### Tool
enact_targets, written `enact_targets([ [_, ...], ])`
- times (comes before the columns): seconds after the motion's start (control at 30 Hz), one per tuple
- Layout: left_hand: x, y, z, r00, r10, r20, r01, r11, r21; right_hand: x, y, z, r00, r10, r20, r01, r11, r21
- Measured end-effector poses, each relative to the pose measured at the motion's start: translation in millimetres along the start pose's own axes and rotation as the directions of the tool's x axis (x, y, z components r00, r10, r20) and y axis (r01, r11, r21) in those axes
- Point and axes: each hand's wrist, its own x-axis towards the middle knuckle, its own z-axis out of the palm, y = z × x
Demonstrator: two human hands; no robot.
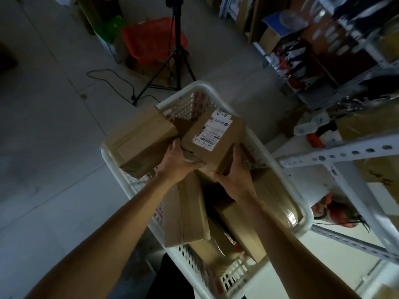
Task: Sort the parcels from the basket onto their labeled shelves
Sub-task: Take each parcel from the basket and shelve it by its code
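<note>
A white slatted basket stands on the floor, filled with several brown cardboard parcels. I hold one brown parcel above the basket's far half; its white shipping label reads A-2. My left hand grips its near left edge and my right hand grips its near right corner. A larger taped parcel leans over the basket's left rim, touching my left hand's side. A flat parcel lies under my wrists.
White metal shelving stands at the right, loaded with boxes and packets. A black tripod with a trailing cable stands on the grey floor beyond the basket. A red basket sits behind the tripod.
</note>
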Motion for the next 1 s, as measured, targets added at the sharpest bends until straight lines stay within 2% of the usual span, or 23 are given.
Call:
enact_targets([
  [0.13,-3.3,-1.4,-5.2,0.999,0.036,0.032,-0.036,0.999,-0.027,-4.2,2.8,-2.6,1.000,-0.028,0.009,0.026,0.986,0.167],
  [0.23,-18.7,4.0,-7.3,0.997,0.077,0.003,-0.077,0.995,-0.067,-6.3,0.5,-5.2,0.997,-0.078,-0.020,0.081,0.967,0.243],
  [0.37,-54.9,6.3,-8.1,0.987,0.089,-0.134,-0.106,0.987,-0.123,-11.7,-15.8,-20.2,0.984,-0.173,-0.044,0.179,0.943,0.282],
  [0.6,-140.5,9.1,8.6,0.920,0.162,-0.358,-0.227,0.962,-0.149,-58.0,-21.8,-46.7,0.927,-0.374,-0.024,0.365,0.886,0.285],
  [0.77,-201.9,17.6,43.1,0.900,0.046,-0.433,-0.171,0.952,-0.254,-112.1,14.0,-50.8,0.925,-0.377,0.046,0.342,0.879,0.332],
  [0.9,-249.4,12.3,73.9,0.845,0.026,-0.535,-0.183,0.953,-0.243,-144.1,42.1,-51.8,0.903,-0.416,0.112,0.322,0.825,0.464],
  [1.0,-280.5,4.1,93.5,0.802,-0.020,-0.597,-0.165,0.953,-0.254,-169.8,58.4,-45.4,0.874,-0.463,0.149,0.350,0.810,0.470],
])
